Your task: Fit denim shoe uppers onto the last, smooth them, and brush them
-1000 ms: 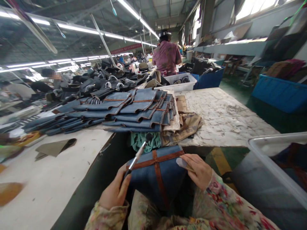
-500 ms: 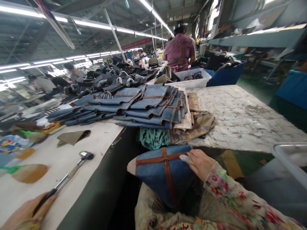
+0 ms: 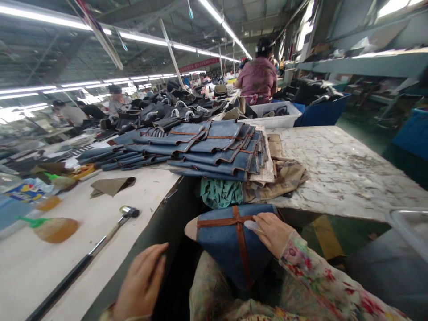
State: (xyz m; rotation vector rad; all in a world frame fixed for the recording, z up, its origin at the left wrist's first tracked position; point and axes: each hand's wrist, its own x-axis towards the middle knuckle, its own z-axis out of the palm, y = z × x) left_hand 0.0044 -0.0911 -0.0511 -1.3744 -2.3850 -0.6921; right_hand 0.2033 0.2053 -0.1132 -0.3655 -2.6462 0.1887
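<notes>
A blue leather-like panel (image 3: 219, 243) with crossed brown strips (image 3: 238, 220) rests over my lap, a pale rounded end poking out at its left. On its upper right is my right hand (image 3: 272, 232), closed on a small white flat tool (image 3: 253, 226) whose tip lies near the crossing of the strips. My left hand (image 3: 143, 278), slightly blurred, is in the air between the table edge and the panel, fingers stretched out and holding nothing. A hammer (image 3: 96, 249) with a dark grip lies on the white table to its left.
Stacked blue panels (image 3: 214, 149) with brown trim lie ahead, beside green cloth (image 3: 221, 192). On the left table (image 3: 110, 214) are a green-nozzled glue bottle (image 3: 55, 229) and an olive scrap (image 3: 112, 186). A grey bin (image 3: 377, 258) stands at right; a person (image 3: 257, 78) sits ahead.
My left hand has let go of the hammer, now lying on the table, and moved right toward the panel. My right hand with the white tool has shifted left along the strip.
</notes>
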